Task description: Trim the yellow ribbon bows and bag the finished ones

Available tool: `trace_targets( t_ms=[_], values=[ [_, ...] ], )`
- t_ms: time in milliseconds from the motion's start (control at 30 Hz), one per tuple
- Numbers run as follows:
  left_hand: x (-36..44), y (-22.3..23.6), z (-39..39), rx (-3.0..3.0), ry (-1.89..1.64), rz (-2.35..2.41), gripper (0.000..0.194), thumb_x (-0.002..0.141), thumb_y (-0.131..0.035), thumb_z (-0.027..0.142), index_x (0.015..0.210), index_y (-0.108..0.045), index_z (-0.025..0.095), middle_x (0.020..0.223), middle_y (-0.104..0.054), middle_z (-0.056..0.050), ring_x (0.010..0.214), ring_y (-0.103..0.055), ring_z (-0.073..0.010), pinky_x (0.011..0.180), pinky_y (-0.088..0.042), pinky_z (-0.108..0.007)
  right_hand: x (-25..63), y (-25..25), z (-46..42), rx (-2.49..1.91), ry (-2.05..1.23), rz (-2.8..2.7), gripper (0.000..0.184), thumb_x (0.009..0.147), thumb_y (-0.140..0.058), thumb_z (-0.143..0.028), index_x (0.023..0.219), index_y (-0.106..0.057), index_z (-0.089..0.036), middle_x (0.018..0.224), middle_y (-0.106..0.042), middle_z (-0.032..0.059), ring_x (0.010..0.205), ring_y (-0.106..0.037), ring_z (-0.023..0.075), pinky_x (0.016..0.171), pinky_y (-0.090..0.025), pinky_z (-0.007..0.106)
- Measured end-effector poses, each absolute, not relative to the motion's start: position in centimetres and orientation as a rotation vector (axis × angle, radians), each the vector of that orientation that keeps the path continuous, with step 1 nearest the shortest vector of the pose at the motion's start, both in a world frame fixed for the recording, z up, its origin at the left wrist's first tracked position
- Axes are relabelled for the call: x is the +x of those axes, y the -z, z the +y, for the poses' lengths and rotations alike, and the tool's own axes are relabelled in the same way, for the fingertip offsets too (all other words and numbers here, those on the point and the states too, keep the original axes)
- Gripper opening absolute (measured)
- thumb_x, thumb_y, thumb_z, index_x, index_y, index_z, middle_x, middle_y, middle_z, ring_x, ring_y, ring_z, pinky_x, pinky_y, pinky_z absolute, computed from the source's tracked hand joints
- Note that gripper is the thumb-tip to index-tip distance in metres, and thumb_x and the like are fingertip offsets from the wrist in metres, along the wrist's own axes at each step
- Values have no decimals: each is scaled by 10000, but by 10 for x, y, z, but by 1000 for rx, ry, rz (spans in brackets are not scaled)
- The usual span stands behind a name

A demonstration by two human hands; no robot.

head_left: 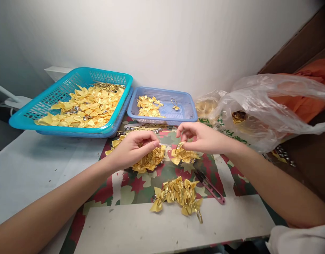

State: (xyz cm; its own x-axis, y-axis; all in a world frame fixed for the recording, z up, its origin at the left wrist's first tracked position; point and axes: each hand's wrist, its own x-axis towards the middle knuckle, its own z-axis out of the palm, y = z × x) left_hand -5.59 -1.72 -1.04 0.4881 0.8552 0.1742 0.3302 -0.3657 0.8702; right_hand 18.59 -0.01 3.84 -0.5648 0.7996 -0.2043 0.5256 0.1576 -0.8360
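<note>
My left hand (136,148) is closed, thumb against fingertips, above a pile of yellow ribbon bows with gold loops (149,162). Whatever it may pinch is too small to make out. My right hand (198,138) is curled, with its thumb and fingers on the gold loop of a yellow bow (179,146). That bow is over a smaller heap of yellow bows (185,157). Nearer to me lies a separate bunch of bows with gold loops (179,194). Pink-handled thread snips (210,187) rest to the right of this bunch.
At the back left a turquoise basket (27,118) holds many bows. Beside it stands a smaller blue basket (162,92) with loose bows. Gold ties and small bells (152,129) lie before it. Plastic bags (252,116) fill the right, by a brown box (297,38).
</note>
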Motion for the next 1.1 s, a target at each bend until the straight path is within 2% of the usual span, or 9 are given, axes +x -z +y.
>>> trace_targets(
  t_ms=[100, 333, 533, 700, 833, 933, 1100],
  values=[
    [-56, 10, -18, 1922, -822, 990, 256, 897, -545, 341, 725, -626, 169, 702, -614, -9, 629, -527, -111, 555, -424, -224, 186, -40, -1, -1249, -1396, -1987, 180, 738, -656, -200, 881, -547, -191, 759, -611, -4, 670, -571, 116, 579, -442, 246],
    [-56, 11, -17, 1914, -825, 1004, 264, 893, -543, 356, 726, -629, 169, 705, -622, -14, 627, -530, -111, 544, -428, -220, 190, -39, -5, -1246, -1161, -1955, 225, 739, -691, -220, 913, -550, -201, 827, -629, 9, 783, -611, 143, 681, -484, 281],
    [-54, 11, -19, 1896, -837, 991, 260, 893, -553, 350, 730, -638, 166, 692, -612, -7, 614, -522, -107, 531, -418, -215, 188, -33, -5, -1370, -1428, -1686, 302, 690, -767, -275, 864, -530, -204, 695, -650, -15, 665, -614, 137, 620, -476, 277],
    [-49, 8, -25, 1934, -894, 1064, 228, 875, -595, 330, 742, -676, 163, 672, -635, -8, 596, -523, -108, 529, -404, -222, 180, -13, -6, -1345, -1574, -1391, 364, 626, -828, -283, 826, -537, -195, 709, -686, 2, 662, -641, 132, 625, -477, 267],
    [-45, 9, -28, 1984, -907, 1121, 238, 881, -591, 330, 744, -685, 160, 671, -643, -12, 585, -526, -109, 525, -394, -228, 173, -6, -10, -1331, -1661, -1265, 378, 612, -840, -291, 814, -536, -193, 682, -670, -19, 603, -612, 108, 548, -424, 234],
    [-43, 10, -29, 1999, -887, 1139, 254, 887, -578, 326, 723, -676, 158, 639, -618, -3, 547, -493, -99, 495, -363, -221, 168, -7, -13, -1332, -1710, -1230, 378, 611, -841, -294, 817, -540, -194, 667, -656, -37, 571, -586, 93, 506, -373, 213],
    [-43, 10, -29, 1991, -868, 1125, 263, 885, -576, 329, 703, -668, 163, 600, -563, 14, 520, -437, -91, 479, -330, -218, 163, -6, -15, -1292, -1778, -1171, 386, 587, -854, -275, 800, -544, -193, 674, -645, -52, 572, -576, 83, 514, -387, 208]
  ],
)
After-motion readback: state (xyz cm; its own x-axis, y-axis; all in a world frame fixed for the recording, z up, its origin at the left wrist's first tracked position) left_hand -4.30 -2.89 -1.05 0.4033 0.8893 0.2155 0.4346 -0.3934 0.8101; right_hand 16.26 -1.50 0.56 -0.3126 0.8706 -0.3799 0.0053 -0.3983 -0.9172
